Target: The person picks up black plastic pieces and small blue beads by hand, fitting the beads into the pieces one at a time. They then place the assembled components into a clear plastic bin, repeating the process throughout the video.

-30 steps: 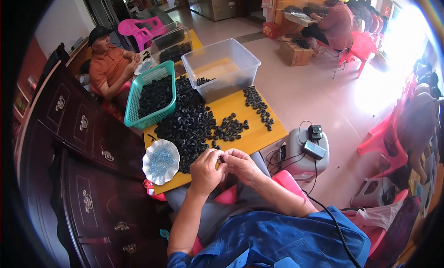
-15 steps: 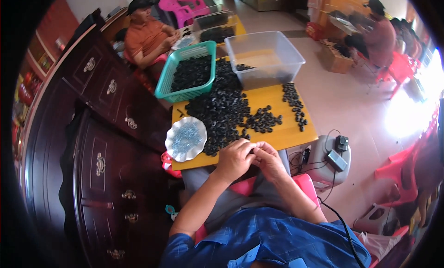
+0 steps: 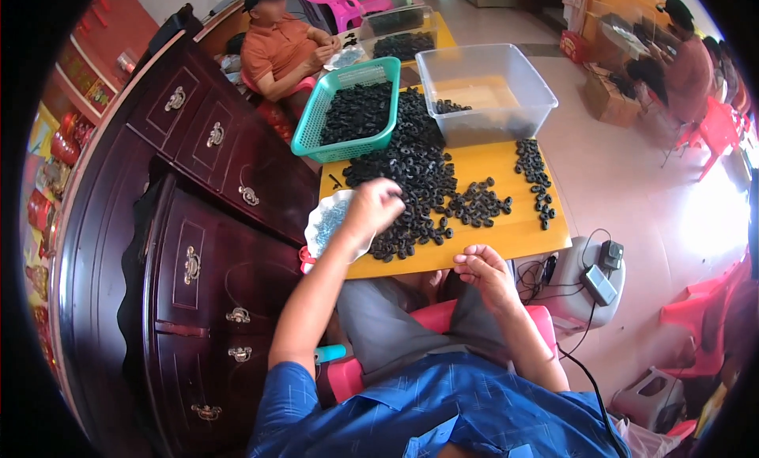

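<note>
My left hand (image 3: pixel 375 211) reaches over the rim of a white scalloped bowl (image 3: pixel 314 224), with its fingers curled at the edge of a heap of small black ring-like parts (image 3: pixel 411 154). Whether it grips one of them cannot be made out against the dark heap. In the bowl lie many thin, pale blue, shiny little pieces (image 3: pixel 331 218). Close to the table's front edge, my right hand (image 3: pixel 486 275) is held with thumb and fingertips pinched together. Anything between those fingertips is too small to name.
On the yellow table (image 3: pixel 506 241) stand a green basket (image 3: pixel 307 135) of black parts and a clear plastic bin (image 3: pixel 494 114) with a few inside. Dark wooden drawers (image 3: pixel 202 134) flank the left. A person in orange (image 3: pixel 277 51) sits beyond; cabled devices (image 3: pixel 599 284) lie at right.
My hands were together at the table's front edge and have parted. The left has moved forward to the heap beside the bowl; the right has shifted slightly right. The view has shifted too.
</note>
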### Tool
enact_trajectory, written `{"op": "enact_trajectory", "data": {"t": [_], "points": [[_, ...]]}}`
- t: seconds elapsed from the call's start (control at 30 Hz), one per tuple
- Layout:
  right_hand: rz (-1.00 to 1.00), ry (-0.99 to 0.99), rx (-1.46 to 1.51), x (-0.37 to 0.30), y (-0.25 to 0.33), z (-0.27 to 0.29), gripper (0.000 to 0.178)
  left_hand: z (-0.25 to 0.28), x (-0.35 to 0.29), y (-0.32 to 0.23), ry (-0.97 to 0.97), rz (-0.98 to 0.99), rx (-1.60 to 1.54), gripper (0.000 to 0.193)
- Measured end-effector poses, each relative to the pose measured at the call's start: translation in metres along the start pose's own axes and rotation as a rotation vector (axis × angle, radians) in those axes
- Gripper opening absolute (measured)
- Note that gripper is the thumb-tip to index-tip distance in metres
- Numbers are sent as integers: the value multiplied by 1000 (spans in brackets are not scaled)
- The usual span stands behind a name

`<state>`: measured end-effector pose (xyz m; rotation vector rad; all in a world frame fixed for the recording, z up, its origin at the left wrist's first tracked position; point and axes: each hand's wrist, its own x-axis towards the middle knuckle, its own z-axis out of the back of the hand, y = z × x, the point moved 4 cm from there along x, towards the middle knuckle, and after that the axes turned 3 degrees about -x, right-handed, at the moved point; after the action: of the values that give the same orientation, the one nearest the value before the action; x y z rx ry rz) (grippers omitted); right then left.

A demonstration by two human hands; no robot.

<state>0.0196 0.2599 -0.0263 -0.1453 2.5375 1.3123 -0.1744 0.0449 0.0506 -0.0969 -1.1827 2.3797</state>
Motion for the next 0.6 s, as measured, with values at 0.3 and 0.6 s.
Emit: {"op": "enact_trajectory", "data": {"t": [0.3,0.6], "points": [[615,-359,-773,38,64,33,23,14,68,-58,-324,-376,217,58],[901,-373,-1311,107,73,41,40,-162,21,-63,126,-432,416,102]]}}
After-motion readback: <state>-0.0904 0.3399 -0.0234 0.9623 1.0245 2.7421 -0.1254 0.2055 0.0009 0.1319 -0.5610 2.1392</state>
